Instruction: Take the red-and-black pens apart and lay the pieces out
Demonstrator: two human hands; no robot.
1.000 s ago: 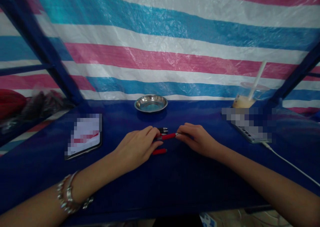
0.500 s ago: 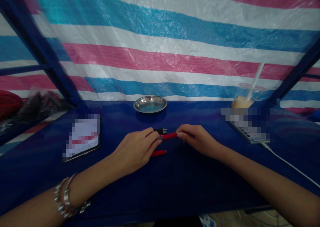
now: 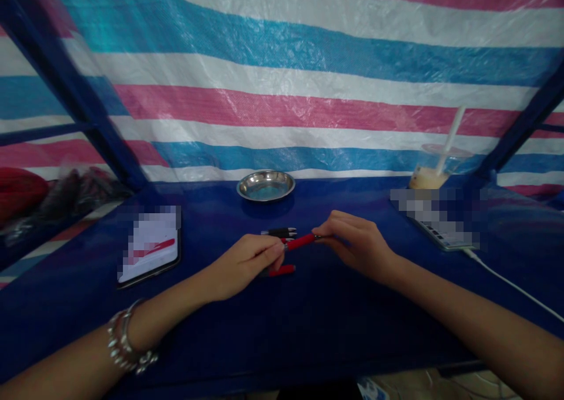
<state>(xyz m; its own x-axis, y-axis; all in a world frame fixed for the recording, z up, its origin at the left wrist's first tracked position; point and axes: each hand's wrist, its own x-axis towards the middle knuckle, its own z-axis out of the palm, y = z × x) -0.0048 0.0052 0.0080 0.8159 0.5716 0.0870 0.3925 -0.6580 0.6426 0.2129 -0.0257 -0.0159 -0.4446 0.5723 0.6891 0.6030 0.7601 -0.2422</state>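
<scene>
The surface (image 3: 308, 329) is deep blue. The pen (image 3: 301, 242) is red; the pens (image 3: 278, 232) behind it, nearer the silver dish (image 3: 265, 184), are black. A second red part (image 3: 281, 269) lies nearer than the pen. The tarpaulin (image 3: 282, 94) behind the dish carries horizontal blue, white and pink stripes.
</scene>
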